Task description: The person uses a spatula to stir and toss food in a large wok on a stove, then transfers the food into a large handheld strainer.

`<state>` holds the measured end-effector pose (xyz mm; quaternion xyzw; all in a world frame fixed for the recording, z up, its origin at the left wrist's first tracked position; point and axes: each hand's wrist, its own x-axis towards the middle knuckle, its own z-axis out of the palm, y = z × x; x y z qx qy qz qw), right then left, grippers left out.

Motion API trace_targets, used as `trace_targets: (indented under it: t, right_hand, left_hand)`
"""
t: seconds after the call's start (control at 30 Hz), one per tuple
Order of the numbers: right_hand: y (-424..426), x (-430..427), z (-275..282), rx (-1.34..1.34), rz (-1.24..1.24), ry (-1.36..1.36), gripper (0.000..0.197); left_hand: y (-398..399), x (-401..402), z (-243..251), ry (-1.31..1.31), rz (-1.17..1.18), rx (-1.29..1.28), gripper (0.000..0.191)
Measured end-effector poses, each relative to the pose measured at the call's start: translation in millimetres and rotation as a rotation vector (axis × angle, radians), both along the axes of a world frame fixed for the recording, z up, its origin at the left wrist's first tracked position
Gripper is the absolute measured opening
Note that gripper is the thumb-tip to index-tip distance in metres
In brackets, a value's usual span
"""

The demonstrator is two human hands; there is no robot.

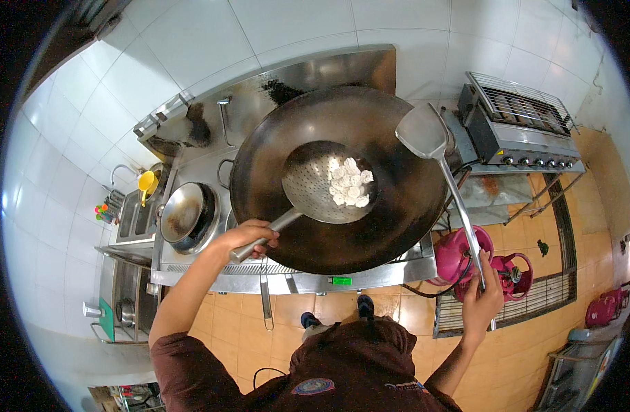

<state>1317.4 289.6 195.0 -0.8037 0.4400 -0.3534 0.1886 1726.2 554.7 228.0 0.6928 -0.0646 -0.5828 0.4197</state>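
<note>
My left hand [249, 238] grips the handle of a perforated metal skimmer ladle [305, 186], whose bowl is over the middle of a large dark wok [315, 110]. Several pale, ridged pieces of food [351, 183] sit together on the right half of the ladle. In my right hand [483, 301] is the long metal handle of a wok spatula [426, 131]. Its flat blade is raised at the wok's right rim; whether it touches the rim I cannot tell.
A smaller pan [182, 212] rests on the stove to the left. A green lighter [341, 280] lies on the stove's front edge. Pink gas cylinders [451, 255] stand on the floor at right, below a grill [526, 134]. A yellow dipper [148, 181] is by the sink [134, 216].
</note>
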Motion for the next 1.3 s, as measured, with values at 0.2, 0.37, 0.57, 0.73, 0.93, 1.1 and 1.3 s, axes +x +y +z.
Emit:
trace_targets:
  t: [0.2,0.37,0.57,0.73,0.93,1.1,1.3]
  right_hand:
    - [-7,14,-5,0.008,0.038,-0.014,0.042]
    - [-11,21,-10,0.012,0.085,-0.037,0.042]
    - [-11,26,-13,-0.063,0.097,-0.023,0.043]
    - [-7,25,-11,0.02,0.064,-0.007,0.045]
    - [-4,22,-13,0.019,0.061,0.005,0.046]
    - [-1,16,-17,0.023,0.068,-0.015,0.045]
    - [5,8,-13,0.041,0.026,-0.007,0.043]
  left_hand:
    - [39,11,32,-0.114,0.05,0.047,0.022]
    - [52,19,41,-0.238,0.118,0.154,0.016]
    - [70,47,28,-0.364,0.086,0.22,0.017]
    - [51,58,22,-0.376,0.153,0.24,0.014]
    - [19,68,2,-0.494,0.039,0.285,0.025]
    - [-25,67,-17,-0.432,-0.096,0.287,0.031]
    - [-66,45,-25,-0.268,-0.172,0.128,0.03]
